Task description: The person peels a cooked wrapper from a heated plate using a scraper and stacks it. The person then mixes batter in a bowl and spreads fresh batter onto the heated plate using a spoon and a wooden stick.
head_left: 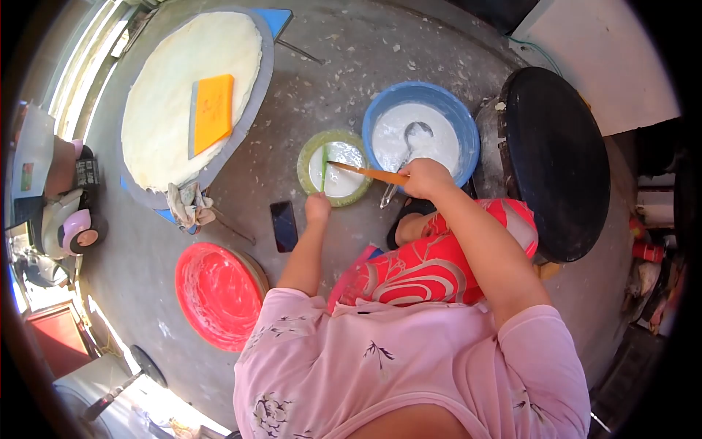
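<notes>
My left hand point(318, 208) is closed on a thin light-green strip-like tool point(325, 162), held upright over a yellow-green bowl point(306, 188) of white batter. My right hand point(426, 178) grips a long flat wooden spatula point(382, 175). Its darker tip reaches left over the same bowl and meets or crosses the green tool; whether they touch I cannot tell. Beside the bowl, a blue basin point(470, 139) also contains white batter. A ladle point(418, 133) rests in it, partly sunk, and its handle end point(387, 196) shows past the rim below my right hand.
At right stands a large round black griddle point(559, 164). To the left, a round board point(265, 88) bears pale flatbreads point(164, 95) with an orange scraper point(213, 113) on top. A crumpled cloth point(190, 205), phone point(284, 227) and red basin point(219, 296) are nearer me.
</notes>
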Action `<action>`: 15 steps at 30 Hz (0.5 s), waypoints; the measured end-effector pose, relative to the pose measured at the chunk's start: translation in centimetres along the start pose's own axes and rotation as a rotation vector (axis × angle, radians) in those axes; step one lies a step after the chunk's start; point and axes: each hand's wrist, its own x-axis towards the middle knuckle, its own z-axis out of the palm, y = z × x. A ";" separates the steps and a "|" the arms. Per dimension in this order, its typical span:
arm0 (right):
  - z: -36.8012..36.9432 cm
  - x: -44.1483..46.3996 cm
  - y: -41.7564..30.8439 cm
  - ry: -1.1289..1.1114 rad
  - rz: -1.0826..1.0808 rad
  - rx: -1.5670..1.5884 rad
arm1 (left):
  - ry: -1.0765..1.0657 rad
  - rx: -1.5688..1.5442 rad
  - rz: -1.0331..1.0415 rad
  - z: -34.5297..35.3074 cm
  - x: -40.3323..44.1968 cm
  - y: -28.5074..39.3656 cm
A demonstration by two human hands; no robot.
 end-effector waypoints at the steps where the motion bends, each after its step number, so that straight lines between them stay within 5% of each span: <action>1: -0.1 -0.2 0.1 0.022 -0.047 -0.011 | 0.013 0.040 -0.053 -0.6 -0.1 0.0; 7: 3.7 0.8 0.3 0.234 -0.085 -0.203 | 0.046 -0.129 0.142 -1.5 -6.3 0.1; 10: 2.1 -0.7 -0.1 0.137 -0.175 -0.302 | -0.074 -0.154 0.109 -1.5 -6.1 0.8; 15: 0.0 -1.8 0.0 0.093 -0.089 -0.249 | -0.060 0.176 -0.017 -1.2 -0.7 0.1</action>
